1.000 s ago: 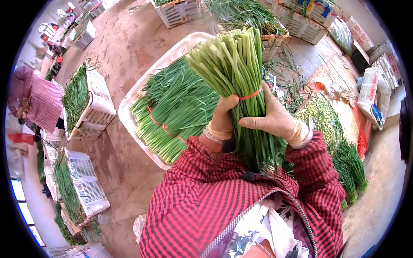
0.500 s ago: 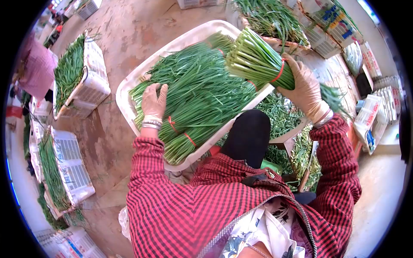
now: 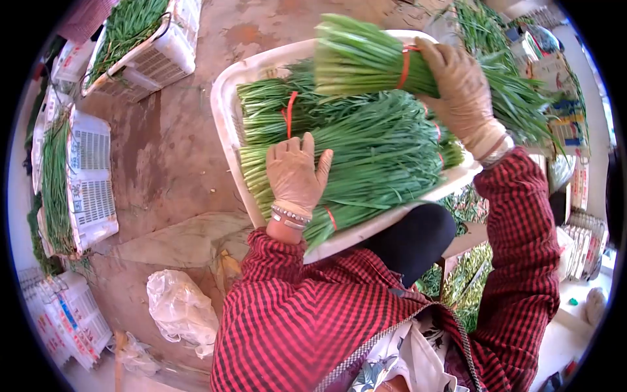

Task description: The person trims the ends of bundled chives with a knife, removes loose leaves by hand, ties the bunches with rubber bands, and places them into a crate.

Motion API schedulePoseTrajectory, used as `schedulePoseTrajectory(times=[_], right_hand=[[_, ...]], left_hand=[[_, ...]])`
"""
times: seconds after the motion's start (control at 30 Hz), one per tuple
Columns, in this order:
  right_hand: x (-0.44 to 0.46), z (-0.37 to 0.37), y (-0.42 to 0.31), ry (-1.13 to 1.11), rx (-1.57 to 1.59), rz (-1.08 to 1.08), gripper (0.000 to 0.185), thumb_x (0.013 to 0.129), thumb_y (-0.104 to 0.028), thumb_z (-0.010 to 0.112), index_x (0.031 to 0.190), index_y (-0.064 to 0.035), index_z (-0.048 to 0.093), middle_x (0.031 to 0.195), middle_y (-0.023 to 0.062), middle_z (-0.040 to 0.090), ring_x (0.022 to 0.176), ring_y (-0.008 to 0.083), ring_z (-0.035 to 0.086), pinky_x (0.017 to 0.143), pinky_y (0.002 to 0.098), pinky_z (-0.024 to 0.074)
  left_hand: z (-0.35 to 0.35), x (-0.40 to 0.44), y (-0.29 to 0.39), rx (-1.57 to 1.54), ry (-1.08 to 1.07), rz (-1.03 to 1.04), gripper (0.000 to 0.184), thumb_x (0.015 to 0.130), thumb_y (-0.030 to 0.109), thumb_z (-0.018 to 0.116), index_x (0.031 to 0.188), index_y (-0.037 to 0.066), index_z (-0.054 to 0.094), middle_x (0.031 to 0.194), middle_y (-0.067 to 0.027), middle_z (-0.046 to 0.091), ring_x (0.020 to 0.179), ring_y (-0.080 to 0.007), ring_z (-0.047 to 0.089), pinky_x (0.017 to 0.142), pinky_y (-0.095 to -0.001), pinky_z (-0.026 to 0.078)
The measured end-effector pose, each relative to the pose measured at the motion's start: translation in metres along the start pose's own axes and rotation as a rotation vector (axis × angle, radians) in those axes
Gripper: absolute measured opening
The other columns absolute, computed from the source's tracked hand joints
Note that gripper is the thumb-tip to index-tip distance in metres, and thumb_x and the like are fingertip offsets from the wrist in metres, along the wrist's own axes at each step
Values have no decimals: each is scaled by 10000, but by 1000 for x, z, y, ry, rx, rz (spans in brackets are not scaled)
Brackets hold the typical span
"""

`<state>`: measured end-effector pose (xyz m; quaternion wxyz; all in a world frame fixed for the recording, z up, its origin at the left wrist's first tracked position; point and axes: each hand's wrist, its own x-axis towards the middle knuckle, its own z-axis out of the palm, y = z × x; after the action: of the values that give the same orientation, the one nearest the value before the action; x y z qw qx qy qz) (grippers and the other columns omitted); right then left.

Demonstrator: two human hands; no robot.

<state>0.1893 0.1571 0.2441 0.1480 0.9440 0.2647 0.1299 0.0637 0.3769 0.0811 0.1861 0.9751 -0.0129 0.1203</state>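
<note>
Reddish-brown floor (image 3: pixel 173 147), blotchy and stained darker in places — all brightly lit.

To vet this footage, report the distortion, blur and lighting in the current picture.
Head view: fisheye curvature, with black corners and bluish fringing at the rim. Head view: the raised bundle looks smeared at its pale ends, probably from motion, while the checked jacket reads sharper. Head view: light is soft and bright, the white crate at left keeping its slots visible.
</note>
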Motion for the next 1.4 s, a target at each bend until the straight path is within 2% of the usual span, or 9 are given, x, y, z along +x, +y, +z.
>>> schedulePoseTrajectory(times=[0.27, 0.6, 0.73, 0.8, 0.9, 1.0, 1.07, 1.17, 1.4], right_hand=[[20, 137, -158, -123, 422, -185, 733, 688, -152, 740, 1363, -185, 456, 1160, 94, 583, 1078, 309, 569, 964, 437, 427], [22, 85, -128, -55, 345, -167, 556, 789, -85, 590, 1327, -203, 518, 1073, 60, 599, 1042, 250, 587, 935, 419, 435], [24, 120, -152, -365, 320, 35, 388, 908, -171, 524, 1293, -212, 503, 1138, 63, 627, 1111, 231, 582, 1020, 458, 366], [23, 117, -143, -366, 331, -14, 571, 826, -261, 613, 1370, -180, 459, 1164, 84, 591, 1153, 255, 543, 1052, 452, 352], [8, 128, -146, -207, 337, 73, 681, 789, -277, 659, 1409, -135, 414, 1283, 107, 544, 1276, 271, 463, 1105, 483, 298], [-6, 130, -134, -145, 382, 105, 684, 807, -331, 668, 1407, -116, 420, 1360, 106, 500, 1340, 270, 403, 1137, 490, 262], [-4, 120, -116, -252, 536, 64, 657, 852, -357, 634, 1421, -115, 410, 1386, 106, 477, 1363, 267, 375, 1154, 490, 225], [-21, 130, -101, -138, 606, 92, 692, 835, -422, 650, 1408, -110, 421, 1385, 104, 475, 1367, 272, 364, 1160, 494, 214], [-26, 152, -94, -32, 791, 84, 653, 792, -333, 665, 1365, -90, 466, 1384, 130, 479, 1327, 287, 406, 1135, 467, 271]], left_hand=[[-3, -1, -2, -173, -92, -59, 466, 842, 384, 652, 1141, 27, 638, 1028, -114, 658, 945, -290, 600, 874, -408, 454], [-5, 7, 7, -202, 14, -43, 342, 814, 252, 700, 1093, 58, 667, 1015, -107, 686, 892, -296, 644, 800, -397, 502], [2, 7, 13, -430, 158, -70, 251, 845, 133, 675, 1085, 59, 687, 938, -106, 711, 830, -274, 693, 755, -345, 544], [-5, 3, 19, -611, 133, -35, 239, 868, 112, 645, 1099, 64, 684, 994, -111, 704, 945, -284, 678, 861, -370, 523], [-33, 40, 3, -287, 202, 297, 244, 910, 168, 604, 1124, 70, 666, 1148, -132, 649, 1131, -352, 578, 991, -462, 435], [-29, 84, -33, 9, 260, 355, 364, 978, 343, 502, 1184, 78, 643, 1199, -129, 626, 1165, -354, 538, 996, -470, 409], [11, 89, -70, 302, -39, 278, 413, 1000, 388, 433, 1193, 90, 643, 1174, -132, 632, 1115, -331, 564, 967, -457, 417], [22, 76, -67, 169, -114, 101, 420, 1004, 400, 411, 1187, 97, 637, 1140, -123, 638, 1081, -311, 579, 937, -441, 426], [47, 79, -82, 375, -91, 229, 278, 998, 323, 426, 1027, 128, 622, 931, -57, 642, 900, -254, 611, 789, -396, 485]])
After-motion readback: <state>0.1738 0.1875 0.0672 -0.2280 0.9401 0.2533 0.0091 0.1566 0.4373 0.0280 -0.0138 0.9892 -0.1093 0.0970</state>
